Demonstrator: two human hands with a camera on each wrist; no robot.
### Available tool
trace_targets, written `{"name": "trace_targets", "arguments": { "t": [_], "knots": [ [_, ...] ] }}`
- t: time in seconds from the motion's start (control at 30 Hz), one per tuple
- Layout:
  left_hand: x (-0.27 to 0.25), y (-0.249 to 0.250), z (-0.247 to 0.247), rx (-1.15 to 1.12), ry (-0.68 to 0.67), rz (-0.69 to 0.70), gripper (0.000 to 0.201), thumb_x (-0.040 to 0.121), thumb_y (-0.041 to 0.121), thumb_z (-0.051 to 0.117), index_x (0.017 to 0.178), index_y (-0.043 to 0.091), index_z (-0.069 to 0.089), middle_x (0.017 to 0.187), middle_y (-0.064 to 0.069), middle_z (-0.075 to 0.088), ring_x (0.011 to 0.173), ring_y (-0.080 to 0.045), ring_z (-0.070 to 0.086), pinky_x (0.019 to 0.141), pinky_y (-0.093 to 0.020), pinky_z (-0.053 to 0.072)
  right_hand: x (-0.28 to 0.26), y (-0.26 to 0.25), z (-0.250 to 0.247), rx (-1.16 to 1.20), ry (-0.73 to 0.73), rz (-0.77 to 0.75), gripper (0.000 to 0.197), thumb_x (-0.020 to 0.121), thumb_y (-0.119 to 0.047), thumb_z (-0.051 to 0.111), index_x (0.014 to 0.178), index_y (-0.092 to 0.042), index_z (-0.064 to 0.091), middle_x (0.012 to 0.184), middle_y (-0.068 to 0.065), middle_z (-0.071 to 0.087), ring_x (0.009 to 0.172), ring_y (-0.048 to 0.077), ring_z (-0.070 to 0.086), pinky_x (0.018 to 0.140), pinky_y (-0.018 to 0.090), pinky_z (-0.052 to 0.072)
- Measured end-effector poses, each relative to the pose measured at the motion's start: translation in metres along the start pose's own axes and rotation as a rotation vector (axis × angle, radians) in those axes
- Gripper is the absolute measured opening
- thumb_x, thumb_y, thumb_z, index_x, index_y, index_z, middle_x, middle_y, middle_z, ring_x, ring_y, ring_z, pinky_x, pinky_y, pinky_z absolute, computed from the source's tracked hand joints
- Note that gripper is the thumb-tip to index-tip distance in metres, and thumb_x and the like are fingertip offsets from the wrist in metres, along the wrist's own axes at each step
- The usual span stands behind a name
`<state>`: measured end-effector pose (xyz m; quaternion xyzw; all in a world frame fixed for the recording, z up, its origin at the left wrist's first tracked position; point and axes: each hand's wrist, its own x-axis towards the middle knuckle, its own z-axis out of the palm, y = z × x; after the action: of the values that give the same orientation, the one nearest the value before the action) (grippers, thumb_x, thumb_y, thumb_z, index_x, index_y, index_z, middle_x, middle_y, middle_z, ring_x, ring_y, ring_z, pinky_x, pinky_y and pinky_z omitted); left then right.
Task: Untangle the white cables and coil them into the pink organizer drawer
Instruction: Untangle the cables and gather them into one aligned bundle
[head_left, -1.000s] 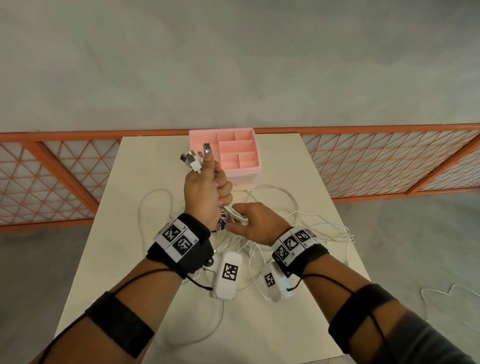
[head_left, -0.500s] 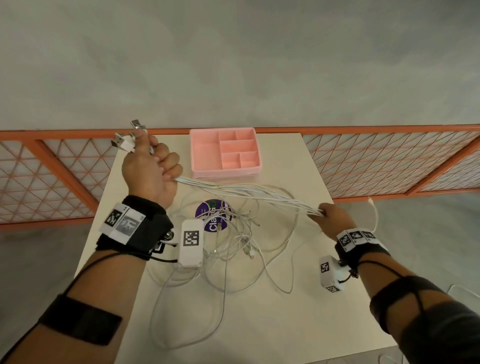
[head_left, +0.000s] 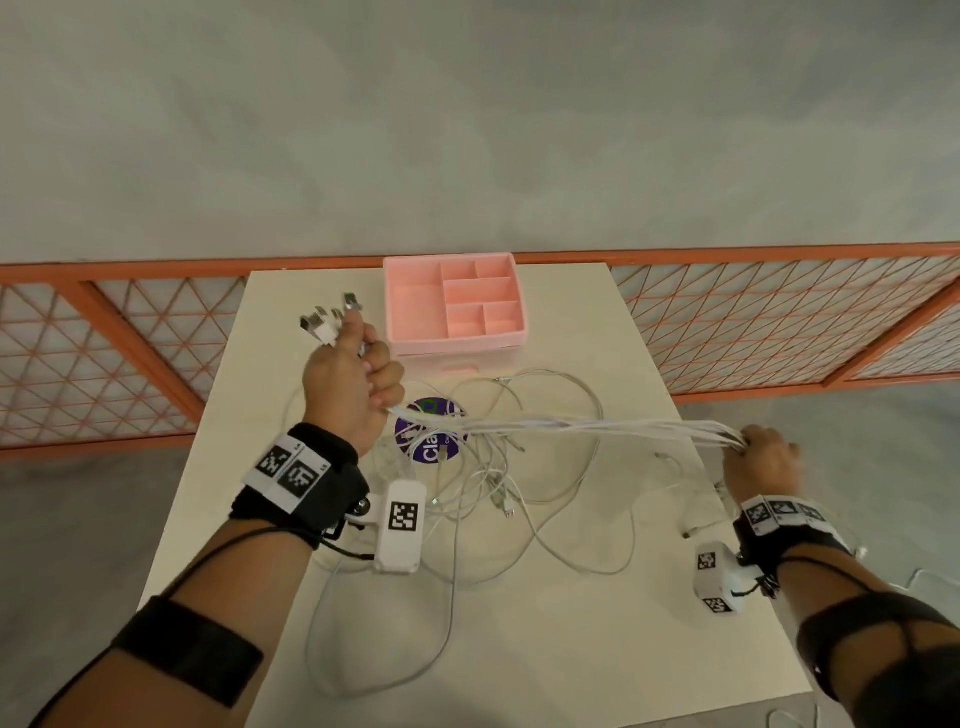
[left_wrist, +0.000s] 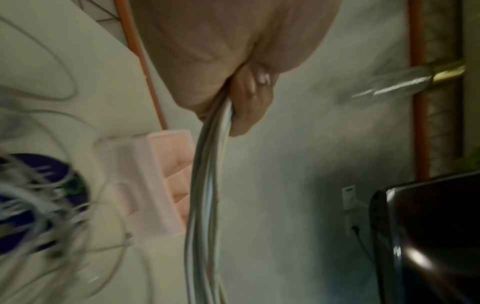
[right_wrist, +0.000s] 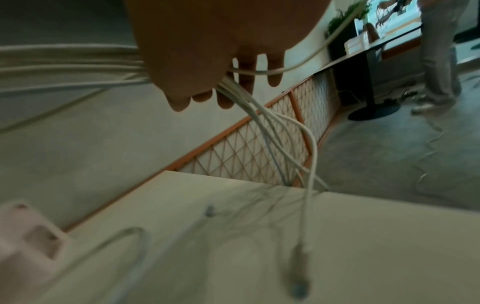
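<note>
My left hand grips a bunch of white cables in a fist just left of the pink organizer drawer, with several plugs sticking up above the thumb. The bunch runs taut to my right hand, which holds it over the table's right edge. In the left wrist view the cables leave the fist past the drawer. In the right wrist view the cables pass under curled fingers and their loose ends hang down. More tangled cable lies on the table.
The white table carries a purple round sticker under the tangle. An orange lattice fence runs behind the table. In the right wrist view a person stands by a dark desk far off.
My hands have drawn apart, the right sliding out along the bunch past the table's right edge. The left hand went out left with the plugs, then came back beside the drawer.
</note>
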<state>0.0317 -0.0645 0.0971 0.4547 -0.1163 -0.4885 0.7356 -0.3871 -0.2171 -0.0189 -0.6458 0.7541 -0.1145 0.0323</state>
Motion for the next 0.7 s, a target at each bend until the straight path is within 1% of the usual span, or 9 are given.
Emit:
{"name": "trace_targets", "arguments": {
  "t": [0.07, 0.13, 0.2, 0.27, 0.37, 0.47, 0.53, 0.6, 0.7],
  "knots": [
    [-0.004, -0.015, -0.006, 0.072, -0.034, -0.11, 0.036, 0.104, 0.041, 0.043, 0.075, 0.019, 0.046, 0.052, 0.008, 0.028, 0.038, -0.005, 0.021, 0.034, -0.016, 0.016, -0.004, 0.019, 0.003, -0.061, -0.052, 0.015, 0.018, 0.09, -0.013, 0.053, 0.076, -0.005, 0.062, 0.069, 0.012, 0.053, 0.076, 0.032, 0.05, 0.071, 0.038, 0.045],
    [-0.009, -0.03, -0.011, 0.135, -0.072, -0.203, 0.035, 0.103, 0.04, 0.044, 0.077, 0.018, 0.047, 0.052, 0.007, 0.028, 0.037, -0.005, 0.021, 0.033, -0.016, 0.018, -0.019, 0.035, 0.008, -0.134, -0.189, 0.026, 0.022, 0.092, -0.022, 0.054, 0.074, -0.012, 0.061, 0.069, 0.011, 0.056, 0.076, 0.032, 0.055, 0.071, 0.035, 0.046],
    [-0.013, -0.043, -0.014, 0.19, -0.093, -0.269, 0.034, 0.103, 0.039, 0.046, 0.078, 0.017, 0.047, 0.052, 0.006, 0.027, 0.037, -0.006, 0.021, 0.034, -0.015, 0.017, -0.032, 0.048, 0.02, -0.21, -0.432, 0.031, 0.022, 0.092, -0.035, 0.06, 0.079, -0.017, 0.062, 0.086, 0.012, 0.067, 0.087, 0.033, 0.063, 0.077, 0.034, 0.049],
    [-0.016, -0.052, -0.015, 0.246, -0.107, -0.315, 0.034, 0.103, 0.037, 0.047, 0.077, 0.016, 0.047, 0.053, 0.005, 0.027, 0.038, -0.006, 0.02, 0.035, -0.014, 0.017, -0.041, 0.053, 0.032, -0.296, -0.695, 0.037, 0.028, 0.083, -0.045, 0.071, 0.094, -0.019, 0.066, 0.105, 0.007, 0.071, 0.102, 0.029, 0.065, 0.086, 0.03, 0.048],
    [-0.019, -0.062, -0.016, 0.322, -0.116, -0.333, 0.035, 0.104, 0.037, 0.047, 0.076, 0.016, 0.045, 0.053, 0.005, 0.026, 0.039, -0.007, 0.019, 0.036, -0.014, 0.018, -0.043, 0.034, 0.021, -0.411, -0.908, -0.042, 0.045, 0.073, -0.039, 0.08, 0.109, -0.022, 0.06, 0.12, 0.001, 0.064, 0.114, 0.022, 0.06, 0.097, 0.028, 0.044],
    [-0.018, -0.068, -0.018, 0.362, -0.102, -0.334, 0.036, 0.104, 0.037, 0.047, 0.075, 0.017, 0.044, 0.053, 0.005, 0.025, 0.04, -0.008, 0.018, 0.037, -0.014, 0.017, -0.031, -0.005, -0.004, -0.287, -0.92, -0.096, 0.045, 0.08, -0.021, 0.074, 0.121, -0.016, 0.057, 0.126, 0.005, 0.057, 0.115, 0.023, 0.055, 0.094, 0.028, 0.043],
    [-0.019, -0.072, -0.019, 0.367, -0.083, -0.337, 0.036, 0.104, 0.037, 0.047, 0.074, 0.017, 0.045, 0.053, 0.005, 0.025, 0.041, -0.008, 0.018, 0.039, -0.014, 0.017, -0.023, -0.037, -0.016, -0.14, -0.787, -0.16, 0.03, 0.084, -0.017, 0.066, 0.113, -0.02, 0.058, 0.122, 0.002, 0.06, 0.106, 0.02, 0.055, 0.091, 0.03, 0.043],
    [-0.02, -0.075, -0.02, 0.368, -0.065, -0.335, 0.037, 0.104, 0.037, 0.047, 0.073, 0.017, 0.045, 0.053, 0.004, 0.025, 0.041, -0.008, 0.018, 0.038, -0.014, 0.017, -0.026, -0.072, -0.019, -0.03, -0.659, -0.301, 0.013, 0.088, -0.017, 0.059, 0.099, -0.023, 0.06, 0.113, 0.001, 0.065, 0.1, 0.018, 0.058, 0.088, 0.03, 0.045],
    [-0.021, -0.076, -0.022, 0.368, -0.05, -0.324, 0.037, 0.103, 0.036, 0.048, 0.072, 0.016, 0.046, 0.052, 0.004, 0.027, 0.04, -0.008, 0.02, 0.038, -0.014, 0.017, -0.05, -0.127, -0.004, 0.106, -0.69, -0.46, 0.014, 0.094, -0.021, 0.055, 0.096, -0.017, 0.069, 0.106, 0.003, 0.07, 0.097, 0.019, 0.062, 0.085, 0.028, 0.046]
  ]
}}
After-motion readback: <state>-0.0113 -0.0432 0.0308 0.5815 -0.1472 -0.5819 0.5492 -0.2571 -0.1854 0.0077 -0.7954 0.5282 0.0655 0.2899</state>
